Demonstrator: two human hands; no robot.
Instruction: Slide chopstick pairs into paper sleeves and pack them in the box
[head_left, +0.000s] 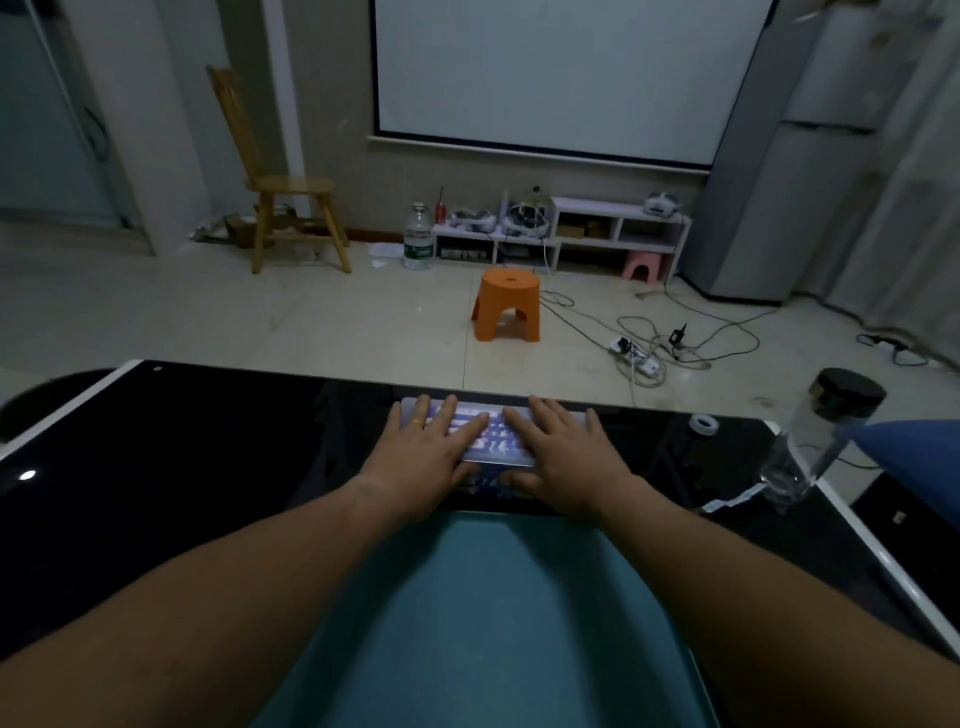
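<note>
Both hands lie flat on the box (493, 435), which sits at the far edge of the table (208, 467), about midway along it. The left hand (423, 457) has its fingers spread over the left half. The right hand (561, 460) is spread the same way over the right half, palm down, and neither hand is gripping anything. The light is dim, so the patterned thing under the palms may be a closed box or a flat pack of sleeves; I cannot tell which, and no loose chopsticks can be made out. The main risk is the edge. The box's far side lies just beside the table's far edge, and the top looks like glossy black glass, which probably gives little friction. Any forward push from flat palms could slide the box over the edge and onto the floor. Pressing with open hands also gives no hold on the sides, so uneven pressure could make the box turn or skid sideways. If the lid is loose, lifting it from this posture could tip the contents towards the drop. Near the right edge stand a clear bottle (810, 441) and a tape roll (704, 425). A wide swing of the right forearm could knock the bottle over.
</note>
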